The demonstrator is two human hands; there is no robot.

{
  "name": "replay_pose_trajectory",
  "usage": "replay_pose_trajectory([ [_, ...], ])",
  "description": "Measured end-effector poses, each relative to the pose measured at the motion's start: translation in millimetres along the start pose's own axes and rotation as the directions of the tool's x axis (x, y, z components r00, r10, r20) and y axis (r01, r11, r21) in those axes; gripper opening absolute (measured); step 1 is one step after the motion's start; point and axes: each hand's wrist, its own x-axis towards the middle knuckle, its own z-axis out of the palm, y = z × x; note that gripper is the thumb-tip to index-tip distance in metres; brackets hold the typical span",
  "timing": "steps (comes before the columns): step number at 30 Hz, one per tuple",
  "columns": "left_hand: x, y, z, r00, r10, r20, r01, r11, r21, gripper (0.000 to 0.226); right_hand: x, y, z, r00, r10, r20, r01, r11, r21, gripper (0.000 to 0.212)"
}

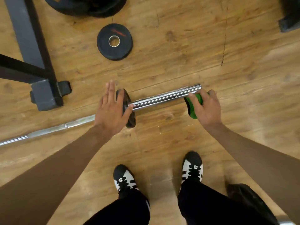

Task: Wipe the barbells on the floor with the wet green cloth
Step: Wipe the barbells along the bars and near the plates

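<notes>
Chrome barbell [162,98] is laid flat on the wooden floor [178,54]. At the left, its small black plate [130,121] is touched by the left hand [110,111], grip open, fingers straight. At the right, the green cloth [193,112] is squeezed in the grip of the right hand [207,108], right by the bar's end. Wiping of that end seems under way; next the cloth should be pushed along toward the plate.

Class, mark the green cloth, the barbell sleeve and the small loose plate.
green cloth [193,114], head view: its lower fold.
barbell sleeve [162,98], head view: bare chrome middle.
small loose plate [123,48], head view: black face.
</notes>
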Motion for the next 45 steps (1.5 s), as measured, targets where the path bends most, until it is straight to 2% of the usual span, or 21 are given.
replay_pose_trajectory([
  [2,26.1,-12.4,30.2,0.999,0.044,-0.023,-0.044,0.999,0.0,0.08,19.1,20.2,26.6,0.998,-0.063,-0.025,0.062,0.998,-0.029,0.065],
  [5,61.4,-25.4,64.9,0.996,0.071,-0.061,-0.074,0.996,-0.04,0.081,47.6,49.1,54.8,0.968,-0.232,-0.099,0.225,0.971,-0.076,0.057],
  [7,73.5,-27.5,83.2,0.99,0.031,-0.14,-0.051,0.988,-0.144,0.079,59.7,65.3,67.4,0.924,-0.331,-0.194,0.323,0.944,-0.07,0.057],
  [10,75.2,-25.1,103.1,0.958,-0.084,-0.275,-0.014,0.941,-0.337,0.077,68.9,78.7,86.1,0.868,-0.383,-0.315,0.388,0.92,-0.051,0.054],
  [12,75.5,-23.9,111.3,0.933,-0.086,-0.349,-0.039,0.941,-0.336,0.072,75.5,87.2,99.2,0.845,-0.406,-0.347,0.408,0.91,-0.071,0.045],
  [14,76.4,-23.1,114.3,0.925,-0.056,-0.376,-0.069,0.948,-0.31,0.073,83.0,91.8,112.7,0.834,-0.425,-0.352,0.422,0.902,-0.09,0.035],
  [17,76.8,-22.0,111.4,0.953,-0.049,-0.299,-0.047,0.951,-0.305,0.08,88.1,94.4,129.7,0.828,-0.41,-0.382,0.417,0.906,-0.07,0.028],
  [19,80.7,-20.6,104.3,0.973,-0.077,-0.216,0.007,0.951,-0.309,0.079,89.4,94.5,135.2,0.834,-0.357,-0.421,0.392,0.92,-0.004,0.028],
  [21,87.9,-18.3,96.2,0.98,-0.13,-0.149,0.076,0.944,-0.322,0.067,91.5,91.9,136.1,0.837,-0.288,-0.466,0.366,0.927,0.084,0.029],
  [24,95.2,-14.4,94.4,0.977,-0.151,-0.152,0.095,0.94,-0.328,0.062,95.5,83.7,136.2,0.832,-0.17,-0.528,0.306,0.934,0.182,0.029],
  [27,95.8,-17.2,98.4,0.979,-0.108,-0.172,0.047,0.944,-0.327,0.076,101.3,77.3,138.9,0.825,-0.124,-0.551,0.255,0.952,0.168,0.03],
  [31,95.5,-17.7,102.7,0.975,-0.088,-0.206,0.029,0.961,-0.274,0.068,103.4,74.4,143.0,0.819,-0.167,-0.548,0.235,0.97,0.055,0.03],
  [35,87.9,-8.9,103.3,0.971,-0.076,-0.228,0.031,0.98,-0.195,0.077,101.8,71.7,147.6,0.821,-0.174,-0.543,0.155,0.985,-0.082,0.029],
  [39,76.6,-4.5,105.7,0.965,-0.103,-0.243,0.072,0.989,-0.132,0.083,96.8,74.1,143.5,0.843,-0.199,-0.499,0.181,0.98,-0.085,0.027],
  [41,72.9,-2.4,108.9,0.969,-0.082,-0.235,0.066,0.995,-0.076,0.09,91.9,84.8,145.5,0.809,-0.263,-0.525,0.246,0.964,-0.102,0.025],
  [45,64.8,-1.7,114.1,0.964,-0.074,-0.255,0.077,0.997,0.001,0.089,89.9,98.8,153.4,0.718,-0.36,-0.595,0.328,0.93,-0.168,0.025],
])
